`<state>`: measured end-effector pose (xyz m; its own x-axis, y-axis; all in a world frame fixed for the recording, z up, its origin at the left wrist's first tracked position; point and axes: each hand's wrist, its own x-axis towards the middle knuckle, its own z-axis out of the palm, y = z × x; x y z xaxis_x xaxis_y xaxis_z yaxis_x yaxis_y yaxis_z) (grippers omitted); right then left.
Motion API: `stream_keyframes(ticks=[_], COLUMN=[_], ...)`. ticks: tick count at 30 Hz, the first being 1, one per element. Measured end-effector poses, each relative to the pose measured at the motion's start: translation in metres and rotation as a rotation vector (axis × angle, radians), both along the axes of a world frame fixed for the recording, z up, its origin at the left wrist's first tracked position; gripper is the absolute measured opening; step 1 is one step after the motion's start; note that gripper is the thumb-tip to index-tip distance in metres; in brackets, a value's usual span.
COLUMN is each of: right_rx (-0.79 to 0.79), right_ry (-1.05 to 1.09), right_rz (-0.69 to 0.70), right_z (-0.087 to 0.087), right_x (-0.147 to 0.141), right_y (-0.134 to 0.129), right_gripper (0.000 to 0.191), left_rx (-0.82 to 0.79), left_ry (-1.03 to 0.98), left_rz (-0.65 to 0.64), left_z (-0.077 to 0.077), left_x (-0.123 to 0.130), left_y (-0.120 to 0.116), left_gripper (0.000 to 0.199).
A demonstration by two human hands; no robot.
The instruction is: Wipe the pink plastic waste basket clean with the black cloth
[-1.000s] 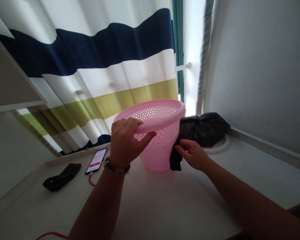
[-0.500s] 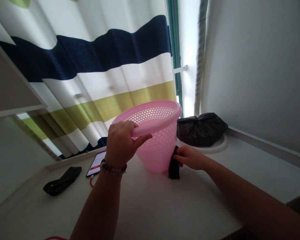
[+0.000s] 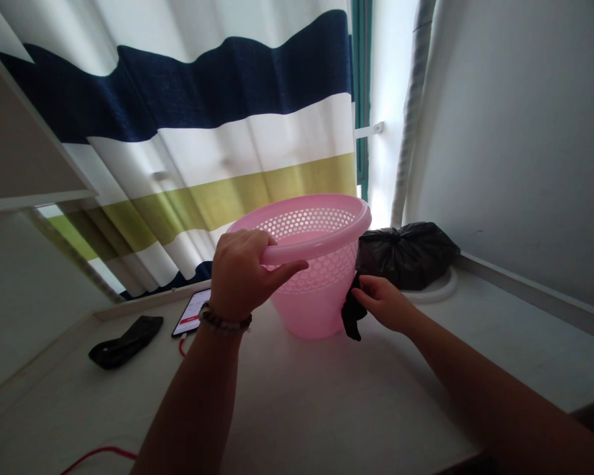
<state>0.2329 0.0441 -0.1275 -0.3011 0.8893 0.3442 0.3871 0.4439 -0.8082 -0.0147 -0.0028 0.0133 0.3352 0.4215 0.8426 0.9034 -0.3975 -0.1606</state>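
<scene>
A pink plastic wastebasket (image 3: 313,310) with a honeycomb-holed upper wall stands on the white tabletop, its rim tilted toward the left. My left hand (image 3: 240,270) is closed over the near left of that rim, thumb stretched along the outside. In the fingertips of my right hand (image 3: 383,302) is a black trash bag (image 3: 351,318), bunched and hanging beside the basket's lower right wall. Part of the bag is hidden behind the fingers. Whether it touches the basket I cannot tell.
A folded black plastic bag (image 3: 125,342) and a phone (image 3: 192,313) with a red cable (image 3: 109,450) lie at the left. Behind my right hand, a full black bag (image 3: 408,257) rests on a white ring-shaped rim (image 3: 440,291). A striped curtain (image 3: 257,138) hangs at the back.
My right hand has lifted the black bag slightly, and its hanging end has bent and crumpled. My left hand keeps its hold on the rim. The whole view has shifted a little.
</scene>
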Motion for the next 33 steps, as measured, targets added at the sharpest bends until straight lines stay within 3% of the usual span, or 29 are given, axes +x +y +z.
stream_keyframes(ticks=[5, 8, 15, 18, 23, 30, 33], right_rx=[-0.037, -0.004, 0.081, 0.077, 0.086, 0.007, 0.030], right_ry=[-0.378, -0.402, 0.242, 0.345, 0.095, -0.378, -0.449], right_rz=[-0.024, -0.023, 0.068, 0.079, 0.003, 0.089, 0.085], right_z=[-0.011, -0.010, 0.006, 0.008, -0.001, -0.012, -0.011], right_x=[0.002, 0.005, 0.009, 0.005, 0.000, 0.000, 0.001], right_y=[0.005, 0.005, -0.004, -0.009, -0.004, 0.004, 0.004], right_gripper=[0.015, 0.015, 0.018, 0.019, 0.027, 0.016, 0.014], left_rx=[-0.005, -0.035, -0.077, -0.080, -0.079, -0.062, -0.068], left_ry=[0.002, -0.002, -0.042, -0.049, -0.052, -0.080, -0.084], left_rz=[0.027, 0.033, 0.004, -0.012, -0.020, -0.037, -0.052], left_z=[0.000, 0.002, 0.005, 0.005, 0.004, 0.001, 0.001], left_x=[0.000, 0.000, 0.001, 0.001, 0.001, 0.001, -0.001], left_y=[-0.001, -0.002, -0.006, -0.007, -0.007, -0.006, -0.005], left_gripper=[0.052, 0.052, 0.053, 0.054, 0.056, 0.057, 0.057])
